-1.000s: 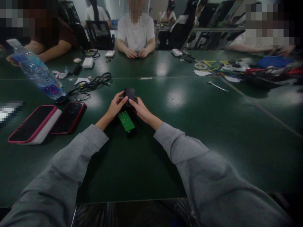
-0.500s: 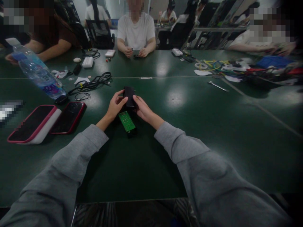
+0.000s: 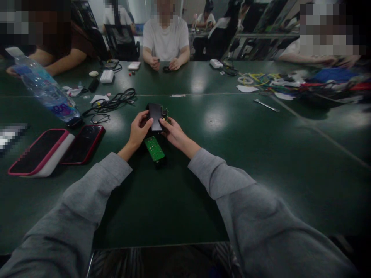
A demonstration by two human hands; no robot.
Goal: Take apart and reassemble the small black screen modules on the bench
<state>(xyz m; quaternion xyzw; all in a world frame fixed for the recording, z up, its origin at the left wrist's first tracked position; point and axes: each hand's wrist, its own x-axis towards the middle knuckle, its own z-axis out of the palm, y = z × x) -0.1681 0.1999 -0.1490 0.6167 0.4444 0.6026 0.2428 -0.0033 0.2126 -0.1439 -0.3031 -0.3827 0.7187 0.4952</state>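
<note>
A small black box-shaped case [image 3: 155, 116] is held between my two hands over the middle of the table. My left hand [image 3: 138, 128] grips its left side, thumb on the top face. On the other side, my right hand [image 3: 177, 135] has its thumb on the case's lower right part and its fingers beneath. A green circuit board [image 3: 165, 112] with small parts sticks out past the case's right edge; how it joins the case is hidden. Just below my hands, another green circuit board [image 3: 155, 148] lies on the table with a black part at its near end.
Two red-edged phones [image 3: 84, 144] [image 3: 40, 150], a tilted water bottle [image 3: 46, 87] and black cables [image 3: 116, 101] are at left. A wrench [image 3: 266, 105] and a heap of wires [image 3: 304, 83] lie at right. A person in white [image 3: 165, 40] sits opposite.
The case has shifted slightly left and turned in my hands. The circuit board at its right edge now shows much more. The board on the table stays put.
</note>
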